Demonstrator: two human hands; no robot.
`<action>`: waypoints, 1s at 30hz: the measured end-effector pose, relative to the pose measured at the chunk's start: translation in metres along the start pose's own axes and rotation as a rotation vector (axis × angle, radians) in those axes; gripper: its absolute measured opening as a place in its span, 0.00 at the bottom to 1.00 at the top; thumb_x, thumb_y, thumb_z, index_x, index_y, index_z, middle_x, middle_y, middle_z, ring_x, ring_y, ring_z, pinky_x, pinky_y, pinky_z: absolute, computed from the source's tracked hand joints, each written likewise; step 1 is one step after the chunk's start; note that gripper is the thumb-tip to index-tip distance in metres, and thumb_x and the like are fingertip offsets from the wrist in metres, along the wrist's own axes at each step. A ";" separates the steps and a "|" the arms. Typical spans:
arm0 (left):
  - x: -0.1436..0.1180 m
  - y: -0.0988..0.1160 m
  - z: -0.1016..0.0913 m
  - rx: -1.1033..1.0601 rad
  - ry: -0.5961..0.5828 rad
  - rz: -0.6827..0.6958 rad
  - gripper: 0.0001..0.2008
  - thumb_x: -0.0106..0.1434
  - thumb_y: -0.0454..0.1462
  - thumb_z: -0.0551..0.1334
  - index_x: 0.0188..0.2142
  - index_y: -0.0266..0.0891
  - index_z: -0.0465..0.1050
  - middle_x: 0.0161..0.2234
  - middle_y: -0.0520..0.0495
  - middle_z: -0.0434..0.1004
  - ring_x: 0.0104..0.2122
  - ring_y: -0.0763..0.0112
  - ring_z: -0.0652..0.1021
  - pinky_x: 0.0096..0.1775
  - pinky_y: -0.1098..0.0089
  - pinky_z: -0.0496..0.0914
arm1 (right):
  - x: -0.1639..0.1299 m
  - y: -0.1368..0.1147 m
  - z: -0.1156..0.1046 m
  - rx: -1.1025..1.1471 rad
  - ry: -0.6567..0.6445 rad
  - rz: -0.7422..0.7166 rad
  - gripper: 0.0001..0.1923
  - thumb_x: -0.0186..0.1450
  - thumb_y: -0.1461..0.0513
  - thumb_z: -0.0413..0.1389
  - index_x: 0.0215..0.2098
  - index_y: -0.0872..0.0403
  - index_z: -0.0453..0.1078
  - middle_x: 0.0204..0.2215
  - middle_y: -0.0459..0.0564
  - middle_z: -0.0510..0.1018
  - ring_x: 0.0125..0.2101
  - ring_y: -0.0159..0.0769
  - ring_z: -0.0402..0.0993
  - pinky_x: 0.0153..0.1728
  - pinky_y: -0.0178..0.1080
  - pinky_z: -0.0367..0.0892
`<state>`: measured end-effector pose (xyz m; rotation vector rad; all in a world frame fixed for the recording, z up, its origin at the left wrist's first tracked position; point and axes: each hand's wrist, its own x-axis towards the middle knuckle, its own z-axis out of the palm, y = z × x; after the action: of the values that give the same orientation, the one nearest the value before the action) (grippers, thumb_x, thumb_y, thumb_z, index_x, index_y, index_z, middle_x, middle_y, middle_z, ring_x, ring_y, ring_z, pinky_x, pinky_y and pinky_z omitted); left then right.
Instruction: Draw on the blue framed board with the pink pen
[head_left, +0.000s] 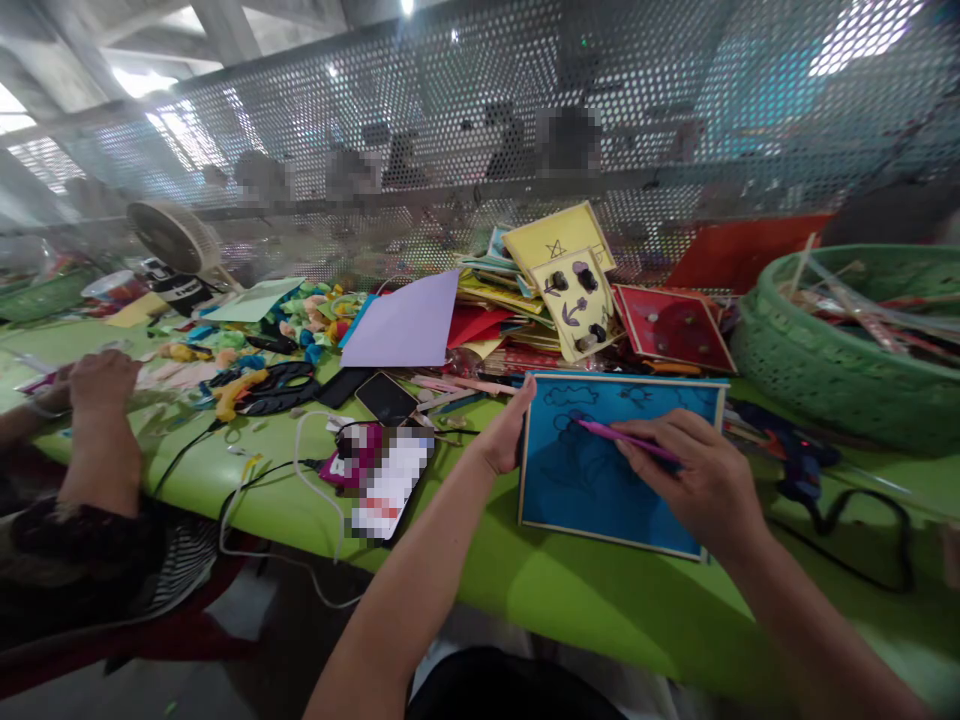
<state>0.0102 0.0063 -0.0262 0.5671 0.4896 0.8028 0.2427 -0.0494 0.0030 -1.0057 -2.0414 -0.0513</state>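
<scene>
On the green tabletop [540, 590]: your right hand [701, 475] pinches a purple pen [600, 431] over the framed blue board [592, 505]; your left hand [508, 432] clasps its left edge.

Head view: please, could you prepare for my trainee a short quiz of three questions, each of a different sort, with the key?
1. Which hand of the person holds the purple pen?
2. True or false: the left hand touches the blue board.
3. Which is right of the board in the picture? A) fan B) green basket C) phone

Key: 1. The right hand. 2. True. 3. B.
</scene>
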 end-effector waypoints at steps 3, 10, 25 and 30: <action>-0.001 0.000 0.002 0.004 -0.002 -0.015 0.36 0.73 0.58 0.46 0.61 0.33 0.73 0.48 0.32 0.83 0.49 0.51 0.82 0.56 0.52 0.72 | -0.001 0.002 0.001 0.003 0.000 0.016 0.08 0.69 0.62 0.60 0.46 0.52 0.79 0.34 0.51 0.78 0.33 0.39 0.75 0.36 0.41 0.71; -0.004 0.002 0.007 0.037 0.054 -0.040 0.35 0.74 0.56 0.43 0.61 0.34 0.73 0.46 0.33 0.84 0.49 0.52 0.82 0.54 0.52 0.73 | -0.002 0.003 0.003 0.006 -0.006 0.014 0.09 0.70 0.62 0.60 0.47 0.52 0.78 0.35 0.51 0.78 0.34 0.39 0.75 0.36 0.41 0.71; -0.004 0.003 0.011 0.029 0.091 -0.045 0.36 0.74 0.57 0.43 0.60 0.34 0.73 0.44 0.34 0.85 0.48 0.53 0.83 0.54 0.53 0.74 | -0.003 0.004 0.004 0.002 -0.007 0.045 0.09 0.70 0.60 0.59 0.48 0.51 0.78 0.35 0.52 0.78 0.35 0.41 0.75 0.38 0.43 0.71; -0.003 0.002 0.012 0.050 0.094 -0.035 0.36 0.74 0.56 0.42 0.61 0.34 0.73 0.45 0.33 0.85 0.49 0.52 0.83 0.54 0.52 0.74 | -0.003 0.004 0.004 -0.007 -0.006 0.018 0.09 0.70 0.61 0.59 0.47 0.51 0.78 0.35 0.51 0.79 0.35 0.40 0.75 0.37 0.42 0.71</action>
<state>0.0141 0.0016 -0.0150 0.5676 0.6060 0.7884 0.2435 -0.0471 -0.0029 -1.0295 -2.0392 -0.0466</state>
